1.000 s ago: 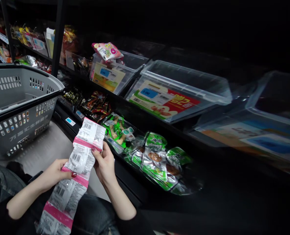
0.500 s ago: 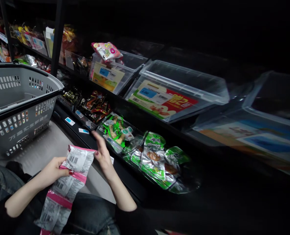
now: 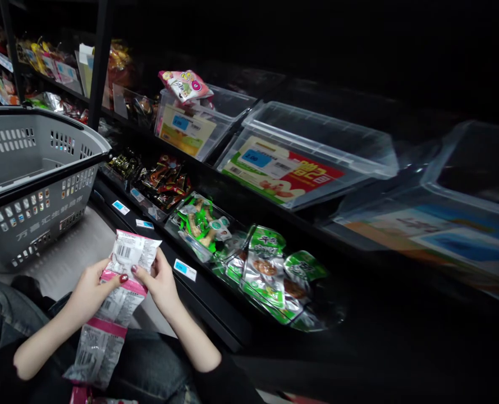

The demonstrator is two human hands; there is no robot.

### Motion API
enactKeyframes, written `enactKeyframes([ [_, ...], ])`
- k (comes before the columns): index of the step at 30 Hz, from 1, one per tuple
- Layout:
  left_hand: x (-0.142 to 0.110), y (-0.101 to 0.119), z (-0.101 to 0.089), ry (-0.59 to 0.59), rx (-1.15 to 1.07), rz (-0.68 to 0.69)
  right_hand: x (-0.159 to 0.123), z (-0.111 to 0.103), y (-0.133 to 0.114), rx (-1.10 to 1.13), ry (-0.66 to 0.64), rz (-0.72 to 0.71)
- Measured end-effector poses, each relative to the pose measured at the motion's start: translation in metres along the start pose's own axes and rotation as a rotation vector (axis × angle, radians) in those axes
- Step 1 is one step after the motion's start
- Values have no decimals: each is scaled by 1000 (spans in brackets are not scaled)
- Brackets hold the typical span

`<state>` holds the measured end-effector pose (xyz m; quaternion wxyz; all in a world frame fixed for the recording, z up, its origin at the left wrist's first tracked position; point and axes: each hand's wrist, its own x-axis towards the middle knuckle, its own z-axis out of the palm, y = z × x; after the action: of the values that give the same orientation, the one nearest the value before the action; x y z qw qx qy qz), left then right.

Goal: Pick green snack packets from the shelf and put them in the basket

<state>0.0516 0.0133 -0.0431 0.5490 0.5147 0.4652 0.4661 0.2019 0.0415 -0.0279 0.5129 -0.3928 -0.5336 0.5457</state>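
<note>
The left hand [image 3: 92,287] comes in from the lower left, forearm slanting up and to the right, and its grip is closed on the strip [image 3: 117,297], thumb laid flat across a pink band, red nail showing! Over on the other side, the right hand [image 3: 160,280] reaches up and leftward from the lower right, wrist angled in, thumb pressed on the front of the top packet and fingers tucked round its right edge; that grip is clamped on the strip too. The two thumbs point at each other, close together but apart, forearms making an open wedge below.

And the strip itself hangs in front of the person's jeans [image 3: 156,362], white packets with barcodes joined by pink bands, its top end tipped up between the hands and its lower end trailing down toward the lap. Left of it stands the grey basket [image 3: 34,210], black-rimmed and well apart from both hands. To the right runs the low black shelf, a price tag [image 3: 185,270] near the right hand, green packs [image 3: 266,275] in a clear tray beyond, and above them the clear bins [image 3: 316,140], one topped by a pink bag [image 3: 186,87].
</note>
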Motion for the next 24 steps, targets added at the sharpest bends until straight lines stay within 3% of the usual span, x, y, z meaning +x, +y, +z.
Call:
enactKeyframes([
  [4, 2, -6, -3, -18, 13, -47, 4, -3, 5, 22, 153, 19],
  [9, 3, -10, -4, -347, -61, -246, 10, -14, 2, 126, 335, 57],
  [11, 1, -10, -2, -422, -88, -311, 13, -19, -1, 200, 365, 101],
  [17, -3, -7, 2, -428, -162, -317, 21, -28, 2, 237, 442, 147],
  [24, -2, -11, 0, -422, -173, -307, 22, -29, 3, 283, 430, 141],
])
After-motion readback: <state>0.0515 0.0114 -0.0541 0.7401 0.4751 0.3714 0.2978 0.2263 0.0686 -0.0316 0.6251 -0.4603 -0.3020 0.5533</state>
